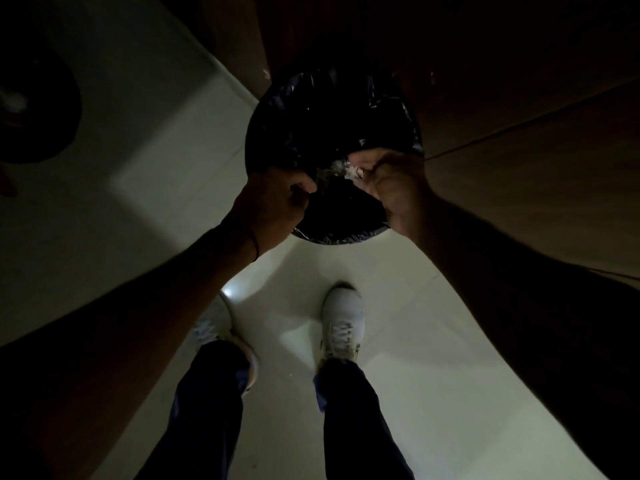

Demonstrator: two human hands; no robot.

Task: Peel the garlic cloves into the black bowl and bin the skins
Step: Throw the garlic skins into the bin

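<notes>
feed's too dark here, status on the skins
Right hand pinches skins over bin. Left hand curled beside them, hold unclear. Nothing blocks the bin mouth.

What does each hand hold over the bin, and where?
The right hand pinches pale garlic skins by their right edge, above the bin. The left hand is curled; whether it holds anything cannot be told.
</notes>
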